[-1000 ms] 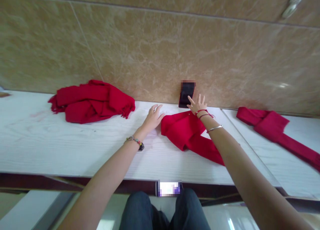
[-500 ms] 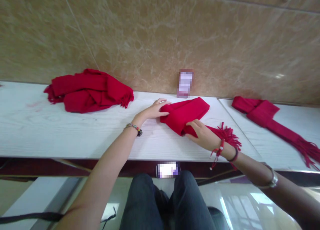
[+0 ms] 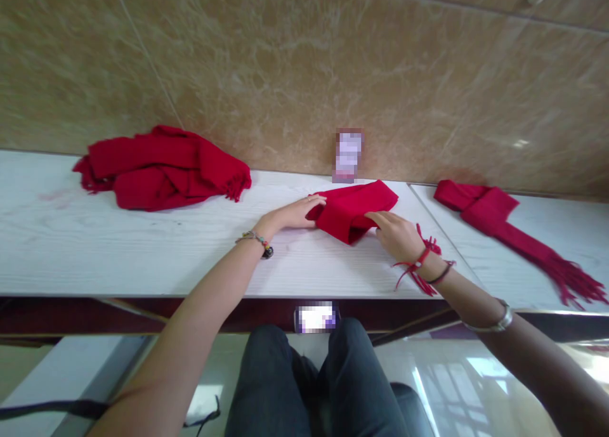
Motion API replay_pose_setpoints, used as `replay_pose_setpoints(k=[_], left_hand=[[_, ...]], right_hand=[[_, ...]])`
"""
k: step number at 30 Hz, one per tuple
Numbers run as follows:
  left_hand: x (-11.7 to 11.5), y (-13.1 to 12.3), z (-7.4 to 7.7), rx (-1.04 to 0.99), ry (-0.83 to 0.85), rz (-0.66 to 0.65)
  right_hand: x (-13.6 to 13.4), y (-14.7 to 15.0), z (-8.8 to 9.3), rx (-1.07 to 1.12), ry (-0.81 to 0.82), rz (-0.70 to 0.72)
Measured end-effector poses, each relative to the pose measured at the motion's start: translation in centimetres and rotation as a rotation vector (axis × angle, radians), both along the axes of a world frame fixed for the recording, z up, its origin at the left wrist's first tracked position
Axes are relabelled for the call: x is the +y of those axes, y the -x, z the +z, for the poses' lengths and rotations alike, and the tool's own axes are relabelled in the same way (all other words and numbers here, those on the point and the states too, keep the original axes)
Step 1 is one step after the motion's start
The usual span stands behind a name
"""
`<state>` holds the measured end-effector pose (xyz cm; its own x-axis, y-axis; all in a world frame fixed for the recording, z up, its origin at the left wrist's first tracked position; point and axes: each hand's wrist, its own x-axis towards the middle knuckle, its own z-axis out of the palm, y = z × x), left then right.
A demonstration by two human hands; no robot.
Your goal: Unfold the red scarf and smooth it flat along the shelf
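A folded red scarf lies on the white tabletop in front of me, its fringe showing to the right beneath my right wrist. My left hand grips the scarf's left end, with the thumb partly hidden in the fold. At the near right side, my right hand pinches the scarf's edge, which is slightly raised, so the fold gapes towards me.
A bunched red scarf lies to the left, and a loosely folded fringed scarf to the right. A blurred-out phone leans on the marble wall; another blurred device sits below the table edge.
My right hand has moved up and slightly right, lifting and folding the scarf's near edge away from me. My left hand stays at the left end, its fingers drawn closer together.
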<state>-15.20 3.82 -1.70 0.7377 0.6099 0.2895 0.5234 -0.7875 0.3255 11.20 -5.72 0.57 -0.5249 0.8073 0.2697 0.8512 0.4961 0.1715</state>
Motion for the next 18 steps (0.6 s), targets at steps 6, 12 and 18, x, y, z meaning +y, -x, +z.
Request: replay_pose_setpoints(k=[6, 12, 18], left_hand=[[-0.3, -0.6, -0.2, 0.052, -0.052, 0.053], [0.1, -1.0, 0.3, -0.009, -0.230, 0.056], [-0.3, -1.3, -0.2, -0.046, -0.251, 0.221]], right_hand=[[-0.6, 0.0, -1.0, -0.135, 0.077, 0.136], [0.2, -2.2, -0.8, 0.009, 0.101, 0.155], [-1.4, -2.4, -0.5, 0.096, 0.247, 0.326]])
